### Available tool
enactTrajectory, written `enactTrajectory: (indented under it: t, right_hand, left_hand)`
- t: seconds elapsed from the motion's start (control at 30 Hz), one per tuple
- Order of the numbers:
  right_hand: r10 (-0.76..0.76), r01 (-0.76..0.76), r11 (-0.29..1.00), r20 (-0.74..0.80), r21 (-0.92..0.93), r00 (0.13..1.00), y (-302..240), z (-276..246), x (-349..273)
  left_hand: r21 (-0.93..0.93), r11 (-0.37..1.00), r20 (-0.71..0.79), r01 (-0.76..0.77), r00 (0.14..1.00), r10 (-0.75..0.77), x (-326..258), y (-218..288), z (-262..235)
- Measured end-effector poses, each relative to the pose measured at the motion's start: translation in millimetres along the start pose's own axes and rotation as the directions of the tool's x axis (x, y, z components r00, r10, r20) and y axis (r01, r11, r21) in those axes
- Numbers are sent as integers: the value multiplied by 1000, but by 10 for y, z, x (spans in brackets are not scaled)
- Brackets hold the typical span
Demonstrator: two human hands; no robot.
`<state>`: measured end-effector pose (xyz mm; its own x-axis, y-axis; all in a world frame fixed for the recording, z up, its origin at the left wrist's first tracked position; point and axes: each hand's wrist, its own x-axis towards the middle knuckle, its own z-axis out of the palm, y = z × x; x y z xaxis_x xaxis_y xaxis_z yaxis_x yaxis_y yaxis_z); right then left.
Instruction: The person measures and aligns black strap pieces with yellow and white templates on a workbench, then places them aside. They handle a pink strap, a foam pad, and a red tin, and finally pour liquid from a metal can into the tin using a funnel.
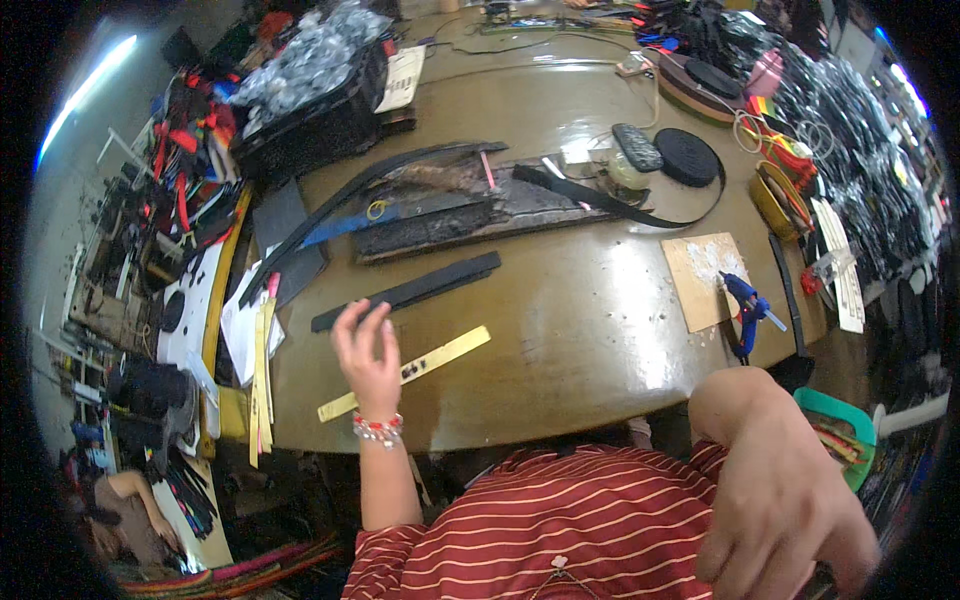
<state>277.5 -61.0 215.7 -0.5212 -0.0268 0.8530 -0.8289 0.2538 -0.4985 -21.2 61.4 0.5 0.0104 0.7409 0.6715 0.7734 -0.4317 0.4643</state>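
My left hand [367,355] is over the near left part of the table. Its fingers are loosely curled and apart, with nothing visible in them. Just beyond its fingertips lie flat black strips [430,286]. A yellow strip [450,355] with dark marks passes beneath the hand. My right hand [785,500] is raised at the lower right, off the table's near edge. Its knuckles face up and its fingers hang down, spread apart; the fingertips are partly hidden, and I see nothing held. Beyond it, a blue glue gun [745,305] rests by a glue-spotted board [692,297].
A long dark board [430,235] lies across the table [560,330], with a black strap [600,207] and a strap roll [688,158] beyond. A black crate [310,135] of clear bags stands far left. A green basket [858,425] sits beside my right hand.
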Motion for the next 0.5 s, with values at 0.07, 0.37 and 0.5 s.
enactTrajectory:
  t: [0.07,0.37,0.5]
  right_hand:
    - [89,-90,996,389,-17,917,67,-131,-209]
    - [-107,-753,-614,-920,-237,376,865,-1925,-2160]
    - [-199,-708,-629,-814,-321,546,889,-1743,-2492]
  left_hand:
    - [-104,994,63,-29,997,36,-46,278,118]
    - [-514,845,460,145,879,129,-419,849,379]
    - [-590,483,738,647,675,-2,-491,998,399]
